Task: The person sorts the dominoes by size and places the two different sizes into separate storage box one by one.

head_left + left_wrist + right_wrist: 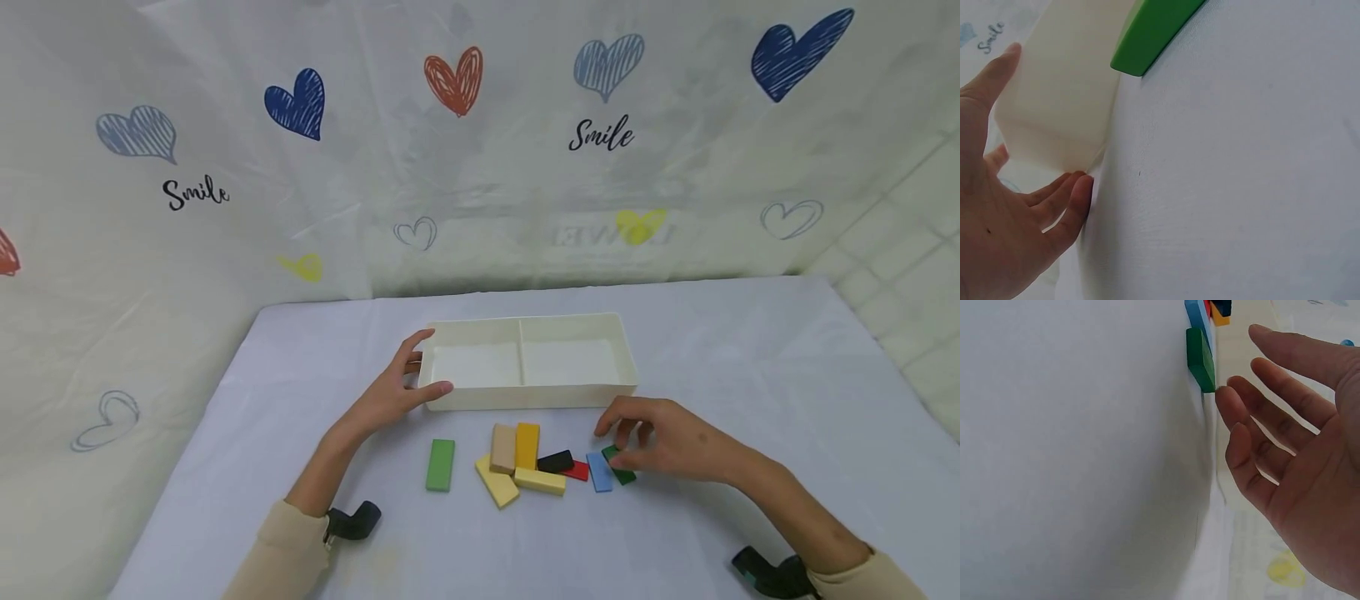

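Note:
My left hand (392, 395) holds the left end of a white two-compartment box (483, 398), thumb at the front rim and fingers round the end wall. That hand (1016, 225) and the box's outer wall (1060, 75) also show in the left wrist view. My right hand (671, 439) hovers with loosely bent fingers at a dark green block (618, 465), holding nothing. In the right wrist view, a gap shows between thumb and fingers of this hand (1297, 437), beside the dark green block (1200, 360). A blue block (599, 472) lies just left of it.
Before the box lie a tan block (502, 448), an orange block (527, 446), two pale yellow blocks, a black block (556, 462) and a red block (577, 471), some overlapping. A light green block (440, 465) lies apart at left. A white cloth covers the table (450, 550).

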Motion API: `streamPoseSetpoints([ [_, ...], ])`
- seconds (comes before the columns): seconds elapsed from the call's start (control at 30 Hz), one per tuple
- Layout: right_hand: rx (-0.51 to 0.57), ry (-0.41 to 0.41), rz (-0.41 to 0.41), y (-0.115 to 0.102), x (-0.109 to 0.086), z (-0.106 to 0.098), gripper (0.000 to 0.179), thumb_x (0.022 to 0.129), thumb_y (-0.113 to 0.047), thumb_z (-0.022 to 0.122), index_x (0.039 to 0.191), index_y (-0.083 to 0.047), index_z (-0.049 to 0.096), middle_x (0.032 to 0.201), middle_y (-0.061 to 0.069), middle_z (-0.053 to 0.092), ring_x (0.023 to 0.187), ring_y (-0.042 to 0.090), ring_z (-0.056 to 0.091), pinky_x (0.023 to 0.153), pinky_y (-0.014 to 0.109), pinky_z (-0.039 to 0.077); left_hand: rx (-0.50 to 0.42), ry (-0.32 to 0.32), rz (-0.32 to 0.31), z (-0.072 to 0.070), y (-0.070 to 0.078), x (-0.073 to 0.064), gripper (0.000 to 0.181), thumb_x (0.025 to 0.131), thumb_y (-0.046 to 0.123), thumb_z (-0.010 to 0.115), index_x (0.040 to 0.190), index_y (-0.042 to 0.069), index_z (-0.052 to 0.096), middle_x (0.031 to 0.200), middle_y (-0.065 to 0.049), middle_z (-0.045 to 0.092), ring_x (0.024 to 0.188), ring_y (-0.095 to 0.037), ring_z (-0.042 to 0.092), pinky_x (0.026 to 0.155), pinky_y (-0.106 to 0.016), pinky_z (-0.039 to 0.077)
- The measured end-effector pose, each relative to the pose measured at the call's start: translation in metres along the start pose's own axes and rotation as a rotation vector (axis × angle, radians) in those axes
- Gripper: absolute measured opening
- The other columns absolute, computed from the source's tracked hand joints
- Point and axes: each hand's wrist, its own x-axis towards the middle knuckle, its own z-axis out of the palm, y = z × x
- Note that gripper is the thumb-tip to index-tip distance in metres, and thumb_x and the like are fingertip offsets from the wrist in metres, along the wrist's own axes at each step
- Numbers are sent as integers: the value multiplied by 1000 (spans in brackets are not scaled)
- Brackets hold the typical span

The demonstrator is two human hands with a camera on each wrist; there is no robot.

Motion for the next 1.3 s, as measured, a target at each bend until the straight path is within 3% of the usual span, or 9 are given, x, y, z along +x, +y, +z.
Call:
streamPoseSetpoints([
  [0.33,37,-101,25,8,-4,-2,44,83,-25,89,122,-24,68,119,-1,67,90,13,61,73,24,49,-18,-7,0,2,0,-1,94,89,51,79,161,49,18,164,-11,37,150,-32,39,110,-52,44],
  [0.67,28,-148,55,2,3,2,47,81,-14,88,121,-27,68,120,-4,66,92,13,60,75,24,50,-16,0,9,-1,0,-1,95,89,52,79,160,51,17,161,-10,39,148,-31,42,108,-50,45],
  [0.93,7,-184,104,2,4,4,49,79,-15,90,120,-30,69,118,-7,63,93,10,57,77,23,50,-17,-3,12,0,-2,1,94,89,51,79,159,54,17,161,-8,39,147,-30,42,107,-50,45],
  [1.3,14,-140,119,-3,2,1,53,81,-20,90,127,-20,65,119,-5,67,96,7,62,84,23,56,-29,-2,24,0,-2,0,94,90,49,79,161,50,17,159,-9,40,146,-30,43,105,-46,45],
])
